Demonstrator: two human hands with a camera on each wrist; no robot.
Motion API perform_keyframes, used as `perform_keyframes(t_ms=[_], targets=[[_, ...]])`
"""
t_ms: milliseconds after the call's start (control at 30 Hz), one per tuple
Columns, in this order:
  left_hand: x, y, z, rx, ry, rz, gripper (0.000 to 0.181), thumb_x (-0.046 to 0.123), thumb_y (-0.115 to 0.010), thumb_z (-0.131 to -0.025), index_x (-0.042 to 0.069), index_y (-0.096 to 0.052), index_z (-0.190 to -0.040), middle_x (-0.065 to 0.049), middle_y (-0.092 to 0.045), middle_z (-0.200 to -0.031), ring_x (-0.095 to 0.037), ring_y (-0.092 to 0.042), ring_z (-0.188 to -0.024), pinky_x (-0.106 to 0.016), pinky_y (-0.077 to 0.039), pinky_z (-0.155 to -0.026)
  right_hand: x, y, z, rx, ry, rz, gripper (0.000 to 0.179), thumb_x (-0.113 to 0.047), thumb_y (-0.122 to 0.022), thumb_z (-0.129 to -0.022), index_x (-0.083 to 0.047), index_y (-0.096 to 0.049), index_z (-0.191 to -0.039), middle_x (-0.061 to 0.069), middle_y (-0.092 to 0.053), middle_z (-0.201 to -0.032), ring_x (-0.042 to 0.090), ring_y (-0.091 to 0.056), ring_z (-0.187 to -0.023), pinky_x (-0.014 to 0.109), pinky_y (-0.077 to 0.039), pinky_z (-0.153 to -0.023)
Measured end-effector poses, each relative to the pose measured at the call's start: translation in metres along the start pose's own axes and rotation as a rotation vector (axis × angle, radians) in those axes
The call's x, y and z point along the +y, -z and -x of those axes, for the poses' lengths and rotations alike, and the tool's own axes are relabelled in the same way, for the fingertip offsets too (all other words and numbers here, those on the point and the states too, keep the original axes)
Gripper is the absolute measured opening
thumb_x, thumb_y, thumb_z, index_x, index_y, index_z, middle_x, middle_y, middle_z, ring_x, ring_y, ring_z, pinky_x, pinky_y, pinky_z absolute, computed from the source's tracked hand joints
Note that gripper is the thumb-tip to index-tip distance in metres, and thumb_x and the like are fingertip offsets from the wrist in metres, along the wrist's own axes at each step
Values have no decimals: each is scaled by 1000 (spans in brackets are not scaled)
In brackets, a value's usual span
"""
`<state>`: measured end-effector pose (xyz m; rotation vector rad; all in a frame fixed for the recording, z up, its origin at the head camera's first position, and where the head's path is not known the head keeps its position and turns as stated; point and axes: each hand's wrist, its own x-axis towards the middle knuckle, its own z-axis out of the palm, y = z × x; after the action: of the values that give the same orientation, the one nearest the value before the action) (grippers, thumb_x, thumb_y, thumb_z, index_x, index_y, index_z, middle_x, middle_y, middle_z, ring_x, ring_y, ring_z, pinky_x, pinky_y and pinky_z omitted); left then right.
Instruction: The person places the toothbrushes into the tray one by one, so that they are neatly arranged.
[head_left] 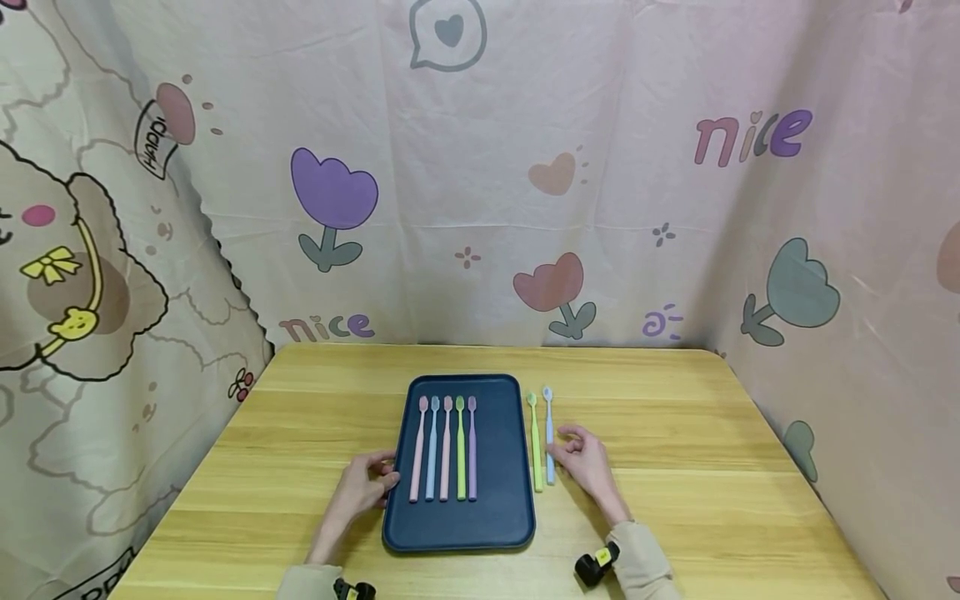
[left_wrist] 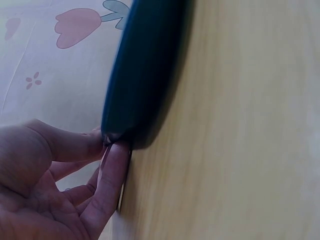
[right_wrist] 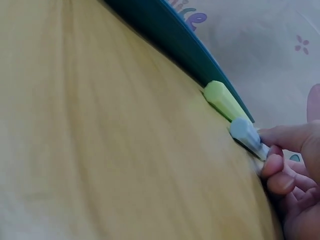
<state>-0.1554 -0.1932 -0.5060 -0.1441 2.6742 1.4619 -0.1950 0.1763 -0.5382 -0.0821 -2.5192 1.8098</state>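
My left hand (head_left: 363, 485) grips the left rim of a dark blue tray (head_left: 498, 500), thumb and fingers closed on its edge in the left wrist view. Several toothbrushes lie side by side on the tray: two pink, a blue one (head_left: 431, 450), a green one (head_left: 461, 450) and a purple one (head_left: 472, 450). Right of the tray, a yellow-green toothbrush (head_left: 536, 450) and a light blue toothbrush (head_left: 550, 433) lie on the table, heads pointing away. My right hand (head_left: 587, 463) pinches the light blue toothbrush by its handle; its handle end (right_wrist: 243, 129) shows in the right wrist view.
The wooden table (head_left: 675, 433) extends to both sides of the tray. Printed curtains (head_left: 465, 167) hang behind it and along both sides. The yellow-green toothbrush lies close beside the tray's right rim, between it and the light blue one.
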Motion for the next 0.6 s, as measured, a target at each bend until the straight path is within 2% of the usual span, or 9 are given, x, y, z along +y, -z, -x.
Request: perform_keyframes(t_ms=[233,600], targets=[[-1,0,0,2,-10,0,39,-5,-64,-91,-7,-62,-130,-12,-61,-92,-17,-57,-73,-31,-57,-56,-2,5,1,-71,-31,-53,32,-3,-73,-87,7,-62,-115,1,-59,-63,9,-49,-47,19,-40,-44],[-1,-1,0,4,6,-2,39,-4,-64,-92,-7,-62,-131,-13,-62,-92,-17,-58,-72,-31,-57,-55,-2,3,-2,-30,-55,58,29,-12,-80,-82,3,-64,-101,1,-62,-62,12,-51,-45,23,-42,-43]])
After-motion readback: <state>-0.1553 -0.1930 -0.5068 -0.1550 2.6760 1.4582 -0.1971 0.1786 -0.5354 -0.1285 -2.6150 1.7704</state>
